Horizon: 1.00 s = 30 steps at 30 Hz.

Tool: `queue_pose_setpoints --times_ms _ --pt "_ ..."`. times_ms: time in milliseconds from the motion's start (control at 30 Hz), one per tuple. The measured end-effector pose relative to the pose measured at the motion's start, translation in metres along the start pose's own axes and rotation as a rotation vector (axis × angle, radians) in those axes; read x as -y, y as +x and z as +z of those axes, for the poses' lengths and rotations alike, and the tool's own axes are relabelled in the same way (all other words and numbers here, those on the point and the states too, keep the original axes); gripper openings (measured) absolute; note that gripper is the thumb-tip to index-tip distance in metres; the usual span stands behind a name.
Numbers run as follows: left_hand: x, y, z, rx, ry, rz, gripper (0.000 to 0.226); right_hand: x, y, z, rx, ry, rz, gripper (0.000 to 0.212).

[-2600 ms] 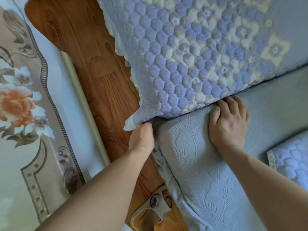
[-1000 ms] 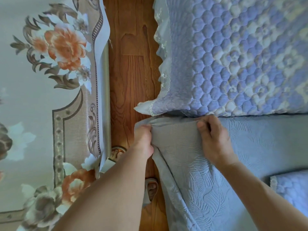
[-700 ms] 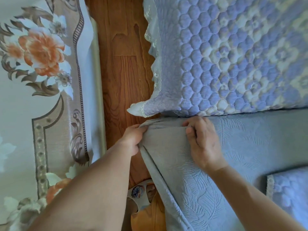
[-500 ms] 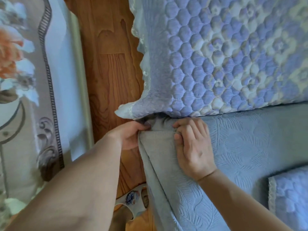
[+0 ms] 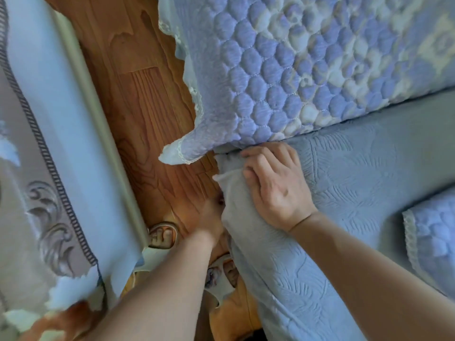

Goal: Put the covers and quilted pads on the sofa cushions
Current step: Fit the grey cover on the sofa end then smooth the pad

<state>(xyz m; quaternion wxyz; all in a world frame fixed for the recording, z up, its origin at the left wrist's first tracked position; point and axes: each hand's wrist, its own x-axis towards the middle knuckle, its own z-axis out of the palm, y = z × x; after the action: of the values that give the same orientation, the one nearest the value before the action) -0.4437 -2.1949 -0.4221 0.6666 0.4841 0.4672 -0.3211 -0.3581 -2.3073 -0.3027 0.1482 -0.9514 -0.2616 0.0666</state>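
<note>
1. Head view, the step in hand: the person appears to be fitting the grey embossed cover [image 5: 344,193] over the corner of a seat cushion. The landmark is the blue quilted pad [image 5: 283,77], which lies on the cushion beyond; its lace-edged corner overhangs the wooden floor [image 5: 138,99].

2. Head view, doing it well: judging from the bunched cloth just below the pad's corner, the cover is not yet seated there. It probably needs pulling down and outward at the corner while the top is pressed flat, so the embossed face lies smooth and no fold is trapped in the seam against the pad.

3. Head view, right grip: the right hand [image 5: 273,185] lies on the cover just below the pad's lower edge, fingers curled and bunching the grey cloth at the corner. It grips the cover.

4. Head view, left grip: the left hand [image 5: 211,217] is at the cover's side edge, further below the pad's corner, over the floor. It is blurred and its fingertips are hidden behind the cloth, so whether it pinches the cover cannot be told.

5. Head view, the rest: a second quilted pad [image 5: 433,232] lies on the cover well right of the hands, far below the first pad. A patterned rug [image 5: 49,168] lies left of the pad, across the floor.
</note>
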Motion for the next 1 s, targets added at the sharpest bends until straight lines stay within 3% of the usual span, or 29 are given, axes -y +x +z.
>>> queue_pose_setpoints --times_ms 67,133,233,300,400,567,667,733,800,833,900,1000 --pt "0.02 -0.032 0.003 -0.077 0.117 -0.031 0.03 0.007 0.003 -0.006 0.038 -0.004 0.031 0.016" --pt "0.039 -0.076 0.001 -0.13 0.064 -0.1 0.016 0.018 -0.002 -0.017 -0.026 0.051 0.109 0.015" --pt "0.05 -0.11 -0.001 -0.035 0.037 -0.203 0.012 0.04 -0.051 -0.042 -0.301 0.161 0.419 0.021" --pt "0.053 -0.125 0.0 0.055 0.091 -0.213 0.026 0.063 -0.122 -0.054 -0.379 0.192 0.644 0.022" --pt "0.056 -0.133 0.006 0.015 0.289 -0.181 0.039 0.107 -0.254 -0.055 -0.333 0.13 0.954 0.027" --pt "0.074 -0.148 0.018 -0.084 0.356 0.012 0.026 0.156 -0.426 -0.032 -0.085 0.055 1.345 0.03" --pt "0.091 -0.174 0.02 -0.238 0.472 0.261 0.034 0.159 -0.46 -0.021 -0.274 0.149 1.63 0.024" --pt "0.106 -0.203 0.018 -0.292 0.811 0.745 0.032 0.149 -0.469 -0.015 -0.338 0.101 1.565 0.041" --pt "0.131 -0.223 0.015 -0.067 1.206 1.189 0.037 0.14 -0.479 -0.009 -0.283 0.073 1.477 0.059" --pt "0.144 -0.226 0.015 0.062 1.391 1.3 0.043 0.133 -0.484 -0.008 -0.249 0.069 1.448 0.06" --pt "0.162 -0.232 0.021 0.211 1.649 1.384 0.052 0.123 -0.496 -0.011 -0.237 -0.002 1.386 0.041" --pt "0.176 -0.244 0.033 0.284 1.767 1.515 0.053 0.128 -0.52 -0.02 -0.358 -0.096 1.3 0.014"
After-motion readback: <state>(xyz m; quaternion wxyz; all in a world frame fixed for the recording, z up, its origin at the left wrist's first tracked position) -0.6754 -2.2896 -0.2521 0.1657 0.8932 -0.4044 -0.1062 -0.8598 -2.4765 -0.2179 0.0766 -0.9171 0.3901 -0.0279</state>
